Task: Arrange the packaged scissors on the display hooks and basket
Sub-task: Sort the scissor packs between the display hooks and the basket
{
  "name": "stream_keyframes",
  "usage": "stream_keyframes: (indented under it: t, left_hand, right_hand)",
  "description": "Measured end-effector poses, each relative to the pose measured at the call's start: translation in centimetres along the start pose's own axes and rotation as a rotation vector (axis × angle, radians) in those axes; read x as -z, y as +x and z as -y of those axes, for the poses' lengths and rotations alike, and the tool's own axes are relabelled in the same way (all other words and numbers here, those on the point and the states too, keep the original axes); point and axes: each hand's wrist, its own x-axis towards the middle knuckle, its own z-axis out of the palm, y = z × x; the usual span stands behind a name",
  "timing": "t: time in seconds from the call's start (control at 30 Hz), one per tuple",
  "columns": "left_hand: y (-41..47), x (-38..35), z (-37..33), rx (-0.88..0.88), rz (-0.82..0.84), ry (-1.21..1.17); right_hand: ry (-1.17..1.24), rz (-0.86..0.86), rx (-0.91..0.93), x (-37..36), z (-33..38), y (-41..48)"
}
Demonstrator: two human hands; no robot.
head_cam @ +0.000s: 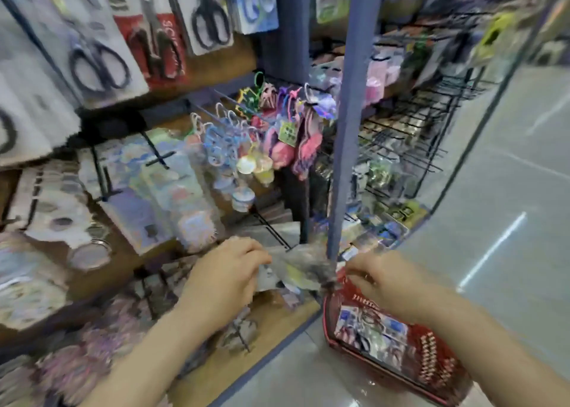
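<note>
Up left of blue post [348, 128]: hanging scissor packs [101, 54], black handles. Low left of post: left hand [225, 277], fingers curled, pinching left end of clear pack [296, 267], contents blurred. Pack reaches foot of post. Right of post: right hand [382, 286], fingers curled at pack's other end, grip too blurred to call. Just below: red basket [431, 360] on floor, packs inside.

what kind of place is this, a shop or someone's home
Most likely a variety or stationery shop: carded scissors hang on display, keychains crowd a peg, and a red basket of packaged goods sits on the floor.
</note>
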Motion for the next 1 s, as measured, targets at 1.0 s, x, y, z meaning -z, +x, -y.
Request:
stream_keyframes:
  t: [1.0]
  left_hand:
    - [4.2, -86.5, -12.4, 0.069, 1.162, -0.188]
  right_hand:
    - [1.099, 0.281, -1.304, -67.3, -46.5, 3.7]
